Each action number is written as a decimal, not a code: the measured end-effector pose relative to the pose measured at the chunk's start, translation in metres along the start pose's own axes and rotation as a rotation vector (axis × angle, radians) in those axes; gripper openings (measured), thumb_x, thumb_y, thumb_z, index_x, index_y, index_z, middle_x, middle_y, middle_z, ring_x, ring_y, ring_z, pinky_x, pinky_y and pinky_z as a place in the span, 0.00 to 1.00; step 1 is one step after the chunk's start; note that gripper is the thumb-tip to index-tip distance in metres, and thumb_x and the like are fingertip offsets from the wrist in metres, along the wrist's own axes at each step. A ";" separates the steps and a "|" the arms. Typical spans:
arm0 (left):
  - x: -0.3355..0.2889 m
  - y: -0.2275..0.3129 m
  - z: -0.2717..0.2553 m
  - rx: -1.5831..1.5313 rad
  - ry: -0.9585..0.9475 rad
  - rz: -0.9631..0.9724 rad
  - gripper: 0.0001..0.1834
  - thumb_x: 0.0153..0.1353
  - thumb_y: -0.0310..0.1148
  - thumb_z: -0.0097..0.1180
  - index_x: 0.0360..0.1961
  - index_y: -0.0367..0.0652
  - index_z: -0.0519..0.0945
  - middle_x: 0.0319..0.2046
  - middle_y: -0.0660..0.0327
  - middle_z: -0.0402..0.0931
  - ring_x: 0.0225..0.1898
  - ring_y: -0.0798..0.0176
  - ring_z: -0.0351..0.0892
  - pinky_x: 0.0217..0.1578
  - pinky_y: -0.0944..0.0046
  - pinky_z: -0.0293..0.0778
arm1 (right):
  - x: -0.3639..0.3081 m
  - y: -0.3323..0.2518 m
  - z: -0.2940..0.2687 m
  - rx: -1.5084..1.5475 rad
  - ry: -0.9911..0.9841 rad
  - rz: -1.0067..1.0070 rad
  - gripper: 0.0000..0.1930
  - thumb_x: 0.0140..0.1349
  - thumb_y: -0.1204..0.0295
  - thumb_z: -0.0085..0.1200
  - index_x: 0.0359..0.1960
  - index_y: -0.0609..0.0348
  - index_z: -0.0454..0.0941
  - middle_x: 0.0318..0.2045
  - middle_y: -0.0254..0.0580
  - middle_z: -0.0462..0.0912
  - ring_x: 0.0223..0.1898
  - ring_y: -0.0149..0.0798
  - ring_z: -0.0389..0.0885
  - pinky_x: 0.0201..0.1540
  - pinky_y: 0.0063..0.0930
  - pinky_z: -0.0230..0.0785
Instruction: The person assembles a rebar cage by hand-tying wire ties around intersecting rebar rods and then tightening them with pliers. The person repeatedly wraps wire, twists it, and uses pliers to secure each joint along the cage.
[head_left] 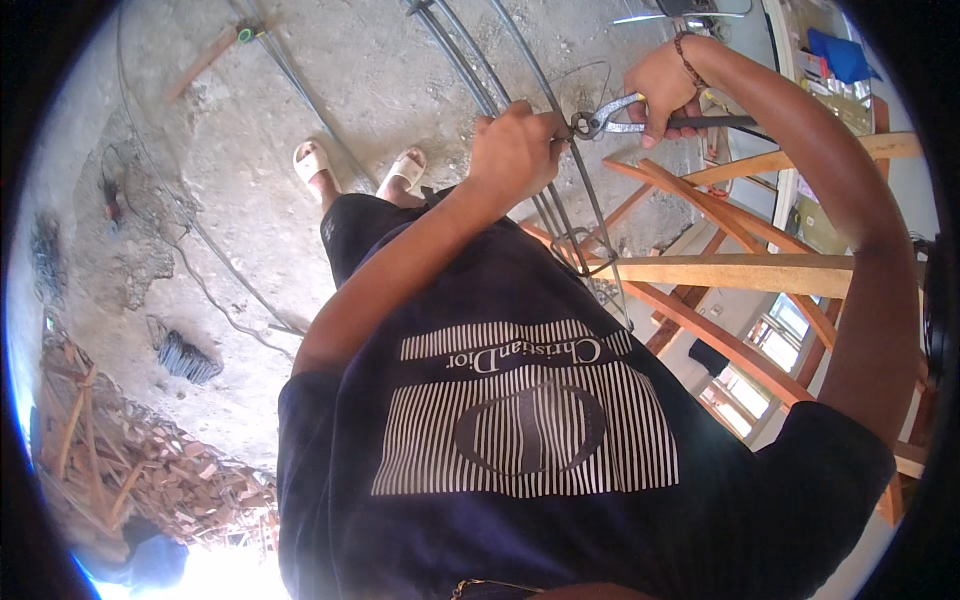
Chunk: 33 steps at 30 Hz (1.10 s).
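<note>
My right hand (665,95) is closed around the handles of a pair of steel pincers (622,110). Their jaws meet a long thin steel bar (535,62) beside my left fingers, and whether they bite a wire there is too small to tell. My left hand (515,152) is wrapped over the bars of a narrow rebar frame (462,62), its fingertips next to the pincer jaws. A thin loose wire (592,68) curves up between my two hands. The frame slants down past my right side, where a bent stirrup (580,268) shows.
Crossed timber beams (730,270) stand close on the right, below my right forearm. A wire coil (187,357) lies on the rough concrete floor (240,250) at left, with long rods (300,90) and a rubble heap (200,480). My sandalled feet (402,170) are beyond my left forearm.
</note>
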<state>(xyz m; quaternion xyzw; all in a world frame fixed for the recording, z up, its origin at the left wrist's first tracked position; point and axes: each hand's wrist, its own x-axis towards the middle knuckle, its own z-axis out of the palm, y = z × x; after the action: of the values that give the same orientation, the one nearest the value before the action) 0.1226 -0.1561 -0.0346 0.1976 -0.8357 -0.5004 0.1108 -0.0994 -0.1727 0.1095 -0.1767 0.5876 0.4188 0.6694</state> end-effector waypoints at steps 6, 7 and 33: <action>-0.001 -0.009 0.004 -0.021 0.004 0.013 0.08 0.59 0.38 0.65 0.39 0.52 0.86 0.30 0.54 0.79 0.37 0.47 0.84 0.38 0.46 0.79 | 0.006 -0.003 0.001 -0.175 0.082 -0.044 0.12 0.54 0.77 0.66 0.30 0.74 0.75 0.25 0.57 0.84 0.24 0.46 0.89 0.25 0.38 0.86; -0.001 -0.011 0.006 -0.043 0.042 0.064 0.08 0.58 0.37 0.66 0.39 0.51 0.86 0.30 0.54 0.79 0.36 0.47 0.84 0.37 0.46 0.79 | 0.004 -0.002 0.003 -0.229 0.125 -0.072 0.12 0.54 0.77 0.65 0.30 0.74 0.75 0.24 0.56 0.84 0.23 0.46 0.88 0.24 0.38 0.86; 0.017 -0.029 0.021 -0.157 0.101 0.353 0.04 0.55 0.26 0.65 0.33 0.40 0.84 0.23 0.54 0.80 0.28 0.49 0.79 0.32 0.49 0.76 | 0.057 0.064 0.113 -0.451 1.141 -0.275 0.30 0.51 0.60 0.71 0.57 0.54 0.77 0.46 0.42 0.82 0.44 0.42 0.83 0.44 0.37 0.74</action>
<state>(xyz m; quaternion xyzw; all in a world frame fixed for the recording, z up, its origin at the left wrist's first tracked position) 0.1060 -0.1591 -0.0707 0.0638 -0.8091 -0.5263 0.2535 -0.0787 -0.0331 0.1007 -0.5832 0.7215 0.2821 0.2444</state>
